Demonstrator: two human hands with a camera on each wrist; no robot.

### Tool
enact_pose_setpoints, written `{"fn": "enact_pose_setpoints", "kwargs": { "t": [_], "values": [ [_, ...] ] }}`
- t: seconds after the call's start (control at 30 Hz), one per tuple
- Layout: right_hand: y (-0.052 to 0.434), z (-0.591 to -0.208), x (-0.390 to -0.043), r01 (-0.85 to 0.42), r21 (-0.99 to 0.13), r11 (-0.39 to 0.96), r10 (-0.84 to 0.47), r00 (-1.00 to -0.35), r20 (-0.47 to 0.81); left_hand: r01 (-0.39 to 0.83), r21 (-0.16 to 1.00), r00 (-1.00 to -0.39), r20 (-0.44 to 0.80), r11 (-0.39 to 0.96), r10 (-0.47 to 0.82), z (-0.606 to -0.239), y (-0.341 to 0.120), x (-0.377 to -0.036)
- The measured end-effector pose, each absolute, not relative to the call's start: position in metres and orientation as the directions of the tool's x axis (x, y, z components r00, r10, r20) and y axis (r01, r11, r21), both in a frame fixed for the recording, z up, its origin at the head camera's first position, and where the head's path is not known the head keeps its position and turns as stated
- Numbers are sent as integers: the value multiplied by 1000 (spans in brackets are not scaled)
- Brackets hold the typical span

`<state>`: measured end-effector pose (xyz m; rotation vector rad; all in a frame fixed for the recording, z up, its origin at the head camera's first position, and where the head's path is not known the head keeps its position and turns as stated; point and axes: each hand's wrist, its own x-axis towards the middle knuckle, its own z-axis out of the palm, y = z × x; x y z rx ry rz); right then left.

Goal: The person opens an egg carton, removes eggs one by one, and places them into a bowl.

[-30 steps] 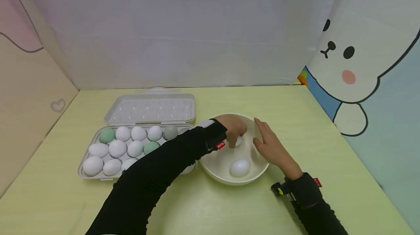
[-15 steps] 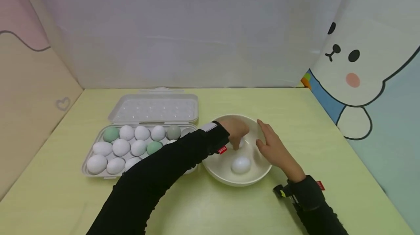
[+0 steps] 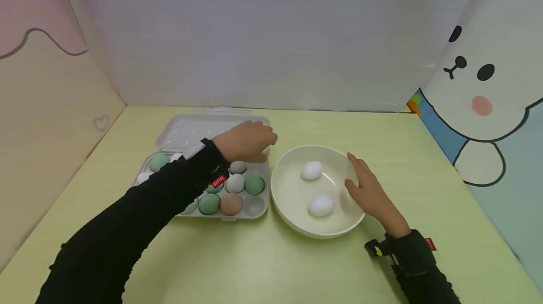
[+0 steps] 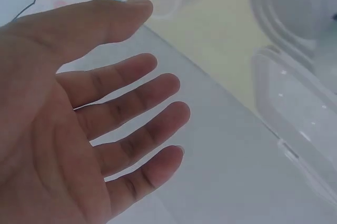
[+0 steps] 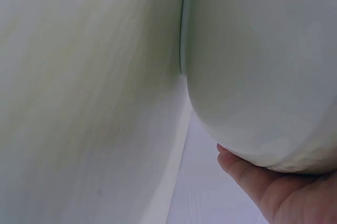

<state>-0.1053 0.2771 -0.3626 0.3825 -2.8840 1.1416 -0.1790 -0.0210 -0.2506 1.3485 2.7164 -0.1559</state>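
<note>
L hand (image 3: 246, 141) hovers fingers spread, holding nothing, over clear plastic egg tray (image 3: 259, 207) w/ white, green, tan eggs (image 3: 234, 183); R hand (image 3: 368, 191) flat against round white bowl (image 3: 292, 219); eggs likely light, smooth, brittle: pinch sides gently.

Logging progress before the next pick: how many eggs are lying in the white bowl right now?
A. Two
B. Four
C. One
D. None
A. The head view shows two white eggs in the white bowl, one toward the far side and one nearer, while the right hand rests against the bowl's rim and the left hand is over the egg carton, holding nothing.
</note>
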Motion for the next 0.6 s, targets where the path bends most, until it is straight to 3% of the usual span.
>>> {"fn": "enact_pose_setpoints", "kwargs": {
  "t": [0.17,0.4,0.6],
  "values": [
    [281,-364,-106,-228,-666,710,-221,-970,97,764,-23,-631,-228,644,741,-266,-45,-175],
    [281,-362,-106,-207,-678,705,-213,-974,75,760,61,-594,-338,647,730,-295,-44,-170],
    [279,-360,-105,-200,-682,704,-214,-975,66,739,66,-606,-368,670,705,-308,-36,-173]
  ]
}}
